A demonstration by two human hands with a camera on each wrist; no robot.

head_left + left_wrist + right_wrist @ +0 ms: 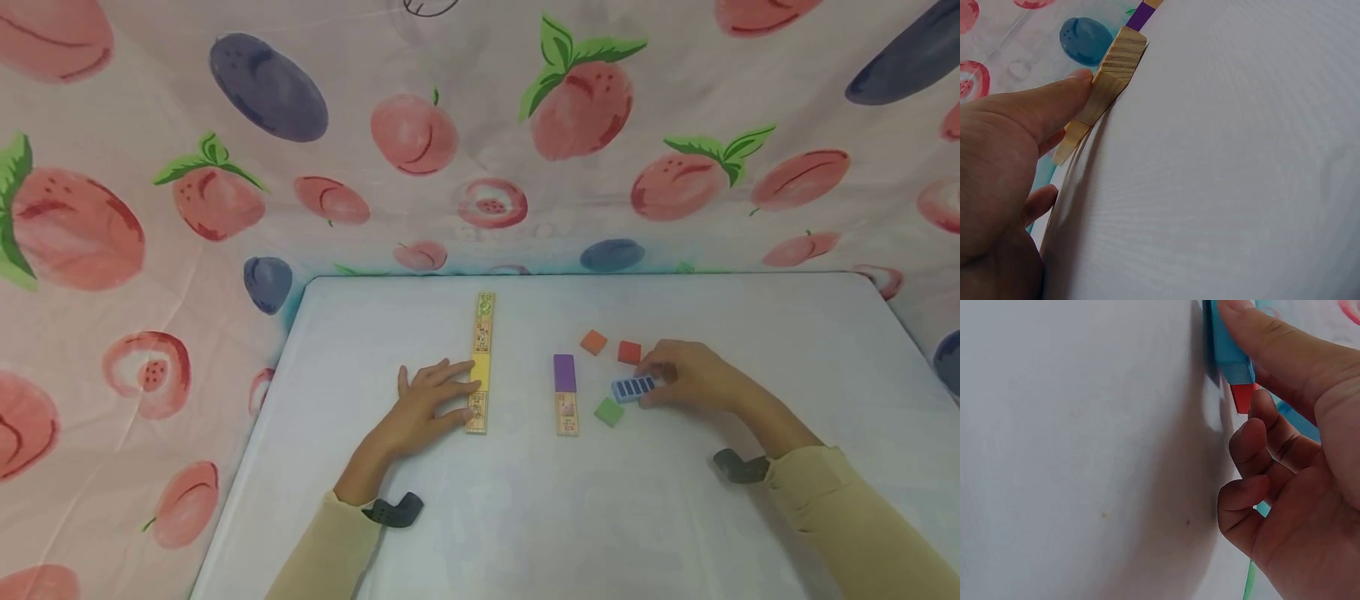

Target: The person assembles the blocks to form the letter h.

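In the head view my left hand lies with its fingers spread. Its fingertips touch a column of end-to-end wooden blocks: a yellow block between printed ones. The left wrist view shows the thumb against the side of a bare wood block. My right hand pinches a blue block with dark stripes between thumb and fingers. Close around it are a red block, an orange block and a green block.
Between the hands, a purple block stands end to end with a printed pink-and-cream block. All the blocks are on a white-covered table. A fruit-print cloth hangs behind and at the sides.
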